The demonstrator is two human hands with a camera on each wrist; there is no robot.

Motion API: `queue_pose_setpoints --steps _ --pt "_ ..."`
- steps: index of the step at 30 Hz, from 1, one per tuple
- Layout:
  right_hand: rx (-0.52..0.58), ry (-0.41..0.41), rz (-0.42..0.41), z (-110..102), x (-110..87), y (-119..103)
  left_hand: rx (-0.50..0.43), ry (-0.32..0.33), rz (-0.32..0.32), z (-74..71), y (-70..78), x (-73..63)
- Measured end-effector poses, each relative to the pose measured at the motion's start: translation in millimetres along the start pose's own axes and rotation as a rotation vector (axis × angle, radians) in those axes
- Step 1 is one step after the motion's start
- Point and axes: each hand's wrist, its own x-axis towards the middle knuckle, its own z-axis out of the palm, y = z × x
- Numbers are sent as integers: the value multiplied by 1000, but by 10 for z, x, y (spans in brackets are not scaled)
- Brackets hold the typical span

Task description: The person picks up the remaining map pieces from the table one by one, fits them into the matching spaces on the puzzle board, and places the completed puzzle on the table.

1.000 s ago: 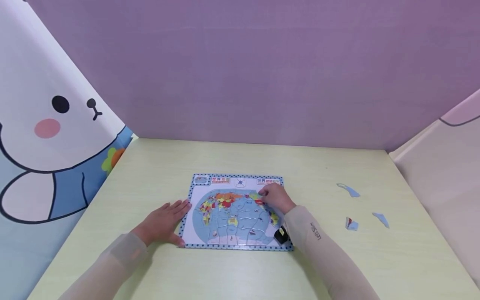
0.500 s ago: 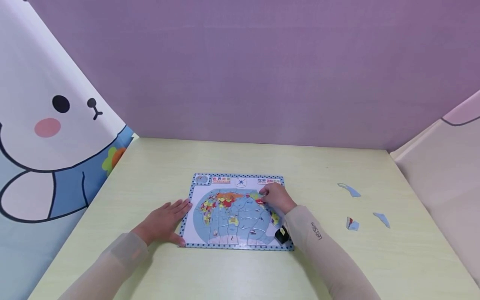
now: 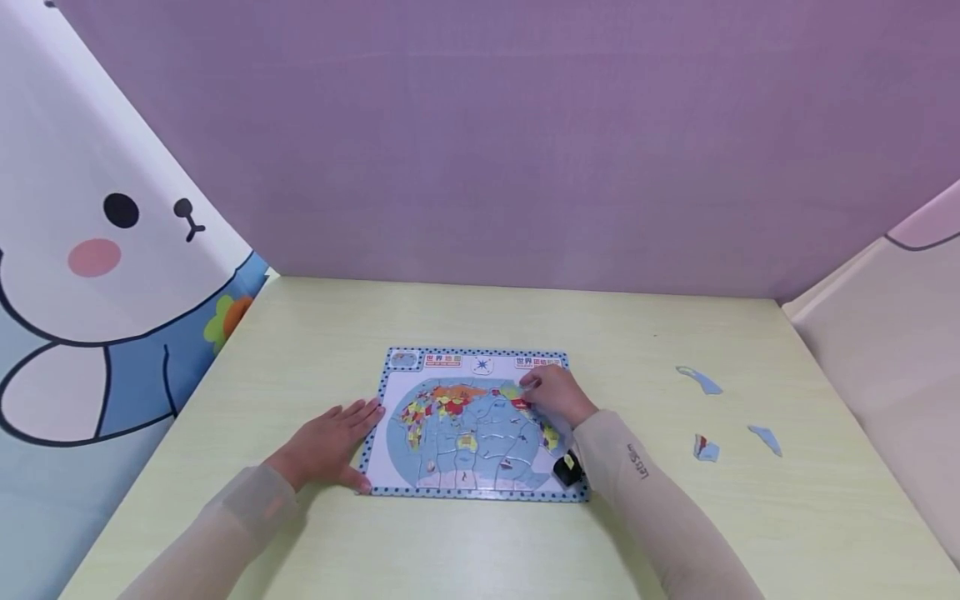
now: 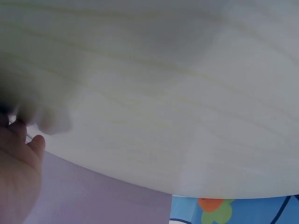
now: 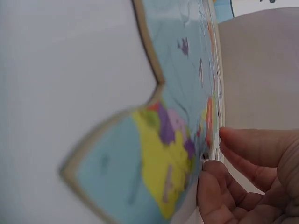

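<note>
Fitting the world-map jigsaw (image 3: 483, 442), we judge: left hand (image 3: 326, 443), fingers spread, at its edge; right hand (image 3: 558, 394) curled, pinch unclear; next needs pressing flush.

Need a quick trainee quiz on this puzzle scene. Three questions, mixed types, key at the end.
1. How many loose puzzle pieces lie on the table to the right of the board?
2. True or false: in the head view, the fingertips of the left hand are at the board's left border.
3. In the head view, which part of the world map is the right hand at? A) lower left B) upper right C) bottom centre

Key: 1: three. 2: true. 3: B.
</note>
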Motion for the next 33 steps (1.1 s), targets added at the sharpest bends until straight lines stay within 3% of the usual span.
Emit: queue_pose_setpoints --steps 14,19,33 --pt "6 53 -58 -251 11 250 -4 -12 -10 -11 0 19" --pt "-19 68 -99 -375 -16 331 -10 -25 -21 -6 5 23" --pt "-106 118 -115 -707 -105 649 -15 -22 -17 -17 6 25"
